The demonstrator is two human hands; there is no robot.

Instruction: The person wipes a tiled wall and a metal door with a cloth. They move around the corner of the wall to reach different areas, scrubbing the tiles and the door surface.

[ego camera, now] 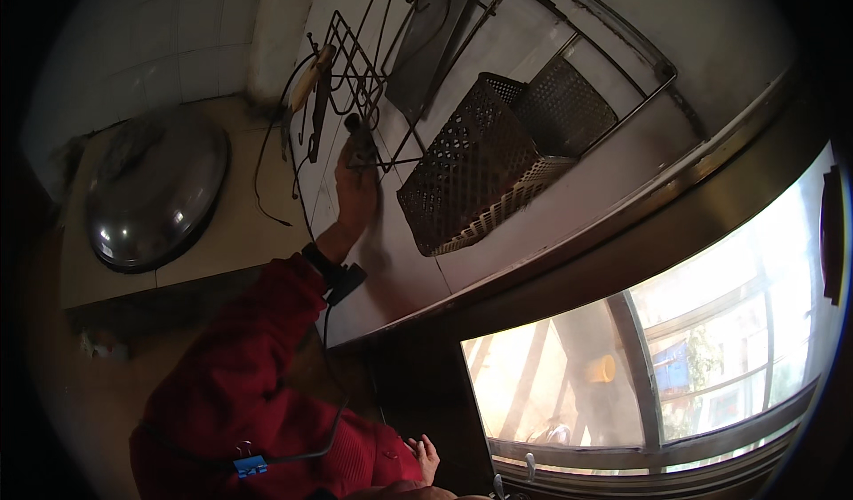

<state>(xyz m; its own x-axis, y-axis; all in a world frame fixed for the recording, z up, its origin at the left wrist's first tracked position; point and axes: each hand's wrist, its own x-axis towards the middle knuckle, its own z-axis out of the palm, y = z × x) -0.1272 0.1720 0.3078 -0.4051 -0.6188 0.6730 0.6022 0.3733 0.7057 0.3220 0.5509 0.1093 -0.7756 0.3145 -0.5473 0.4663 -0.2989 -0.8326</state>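
My left hand (358, 187), in a red sleeve with a black wrist strap, reaches up to a dark wire rack (400, 160) against the white tiles. Its fingers are closed around a dark object (360, 141) with a rounded black end, beside the rack's lower corner; the fingers hide most of it. Just beyond, a wooden-handled utensil (312, 83) hangs among the wire hooks. A perforated metal basket (466, 167) is fixed to the rack, right of my hand. Low in the picture, my right hand (426, 459) is partly visible, with fingers apart and nothing seen in it.
A shiny domed lid (160, 193) lies on the tiled counter (253, 193) at left. A flat grey sheet (430, 40) and a second perforated holder (566, 107) sit in the rack. A thin cable (263, 167) dangles beside it. The bright window (640, 367) fills the lower right.
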